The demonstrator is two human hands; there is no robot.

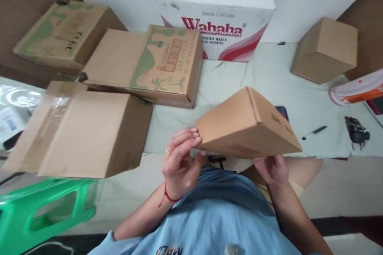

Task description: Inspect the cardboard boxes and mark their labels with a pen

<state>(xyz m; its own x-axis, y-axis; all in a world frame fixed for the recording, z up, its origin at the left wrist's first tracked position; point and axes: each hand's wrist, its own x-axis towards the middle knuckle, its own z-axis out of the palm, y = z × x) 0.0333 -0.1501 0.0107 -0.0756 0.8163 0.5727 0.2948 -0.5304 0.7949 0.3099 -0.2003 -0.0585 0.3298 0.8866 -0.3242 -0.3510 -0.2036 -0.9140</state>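
Between the two hands, a small brown cardboard box (230,119) is held tilted at the table's (269,71) near edge. Its left edge is pinched by the left hand's (181,163) bent fingers and thumb; its near underside is supported by the right hand (272,167), whose hidden fingers leave its closure uncertain. Beyond the right hand, a slim black-ended tool (320,129) is seen lying; left of the left hand, a flapped carton (80,135) is placed, a coconut carton (172,63) and Wahaha water carton (215,28) being set farther ahead.

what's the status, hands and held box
Left hand at left corner, right hand at near edge. Brown box over table's edge. Larger carton left, apart.
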